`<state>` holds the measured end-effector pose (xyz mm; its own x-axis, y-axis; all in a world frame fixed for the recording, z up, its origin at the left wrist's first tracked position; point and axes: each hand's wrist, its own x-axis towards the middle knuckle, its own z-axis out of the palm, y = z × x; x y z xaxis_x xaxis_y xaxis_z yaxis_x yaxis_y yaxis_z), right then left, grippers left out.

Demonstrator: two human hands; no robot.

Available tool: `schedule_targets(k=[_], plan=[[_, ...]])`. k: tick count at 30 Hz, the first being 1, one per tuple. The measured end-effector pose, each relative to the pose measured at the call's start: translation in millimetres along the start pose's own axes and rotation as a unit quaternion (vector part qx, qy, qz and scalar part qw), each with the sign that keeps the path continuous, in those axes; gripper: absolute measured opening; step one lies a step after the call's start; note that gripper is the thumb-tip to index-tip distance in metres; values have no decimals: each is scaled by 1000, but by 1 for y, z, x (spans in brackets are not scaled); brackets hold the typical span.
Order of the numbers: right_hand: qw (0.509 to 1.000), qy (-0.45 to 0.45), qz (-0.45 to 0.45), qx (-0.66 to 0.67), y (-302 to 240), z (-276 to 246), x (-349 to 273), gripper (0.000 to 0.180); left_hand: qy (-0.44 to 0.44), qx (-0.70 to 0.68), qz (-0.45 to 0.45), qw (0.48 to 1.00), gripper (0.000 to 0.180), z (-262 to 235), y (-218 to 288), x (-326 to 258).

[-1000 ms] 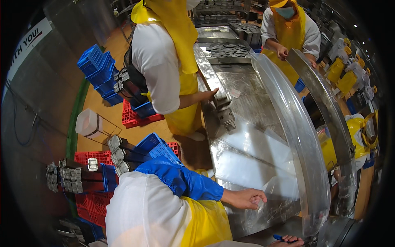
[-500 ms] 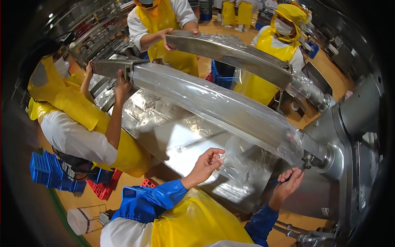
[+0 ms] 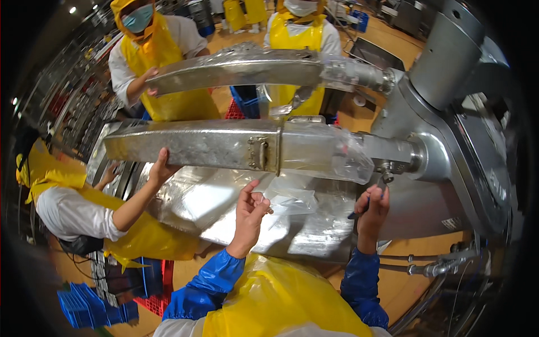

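My left hand (image 3: pixel 251 216) is raised below the nearer metal duct, its fingers curled around the edge of a clear plastic film (image 3: pixel 297 200). My right hand (image 3: pixel 373 216) grips a slim blue-handled tool (image 3: pixel 353 215), whose dark tip reaches up to a bolt-like fitting (image 3: pixel 387 171) under the machine's outlet pipe. The nearer metal duct (image 3: pixel 185 143) ends in a flange beside a bunched clear plastic sleeve (image 3: pixel 331 150), which wraps toward that pipe. A co-worker's hand (image 3: pixel 163 167) supports the duct from below at the left.
Beyond it, a second metal duct (image 3: pixel 241 73) is steadied by another co-worker (image 3: pixel 168 62). A third person (image 3: pixel 303 33) stands behind. The big grey machine (image 3: pixel 432 140) fills the right side. Below the ducts is a shiny metal surface (image 3: pixel 219 196). Blue crates (image 3: pixel 90 303) stand at lower left.
The nearer duct has slid right toward the machine, and the long plastic sleeve has shortened and bunched up. My view has turned. Both my hands stay raised near the sleeve.
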<state>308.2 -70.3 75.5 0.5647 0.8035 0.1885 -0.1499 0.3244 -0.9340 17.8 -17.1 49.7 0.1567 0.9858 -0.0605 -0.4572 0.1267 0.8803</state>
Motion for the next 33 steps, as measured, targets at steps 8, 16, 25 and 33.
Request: schedule_targets(k=[8, 16, 25, 33], plan=[[998, 18, 40, 46, -1, 0, 2, 28, -113, 70, 28, 991, 59, 47, 7, 18], [999, -8, 29, 13, -1, -4, 1, 33, -141, 93, 25, 985, 54, 66, 3, 15], [999, -26, 21, 1, -5, -6, 0, 30, -191, 122, 17, 974, 63, 88, -1, 11], [999, -34, 27, 9, -8, -6, 0, 30, -123, 67, 55, 989, 61, 83, -10, 17]])
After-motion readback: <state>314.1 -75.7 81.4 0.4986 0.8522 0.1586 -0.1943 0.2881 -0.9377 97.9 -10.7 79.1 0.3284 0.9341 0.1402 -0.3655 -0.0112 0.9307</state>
